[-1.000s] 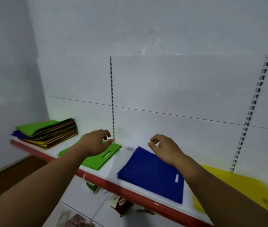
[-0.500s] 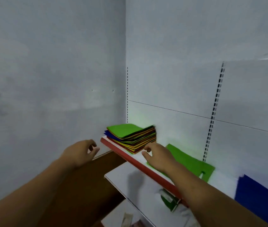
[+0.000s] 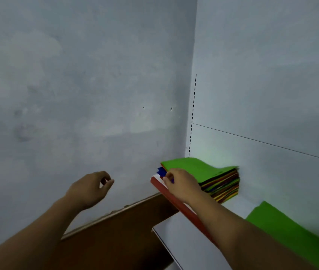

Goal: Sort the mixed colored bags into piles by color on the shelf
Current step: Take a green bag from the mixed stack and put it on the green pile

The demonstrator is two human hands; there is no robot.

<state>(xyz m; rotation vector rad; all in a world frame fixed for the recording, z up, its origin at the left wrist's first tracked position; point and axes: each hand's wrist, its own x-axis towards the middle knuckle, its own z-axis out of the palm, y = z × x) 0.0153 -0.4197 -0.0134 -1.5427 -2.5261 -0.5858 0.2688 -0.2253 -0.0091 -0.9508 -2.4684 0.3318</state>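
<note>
**Mixed stack at the shelf's corner end**

Pale plaster wall (image 3: pixel 76 94) meets a white slotted back panel (image 3: pixel 262 94) in the corner. The white shelf (image 3: pixel 238 206) has a red front edge. A flat green bag (image 3: pixel 295 230) lies apart at right. The mixed stack of bags (image 3: pixel 221 182), thin flat sheets topped green, sits at the shelf's end. Right hand (image 3: pixel 182 185) rests against its front corner, fingers curled; whether it grips, I cannot tell. Left hand (image 3: pixel 91 187) hovers loosely curled, holding nothing.
</note>
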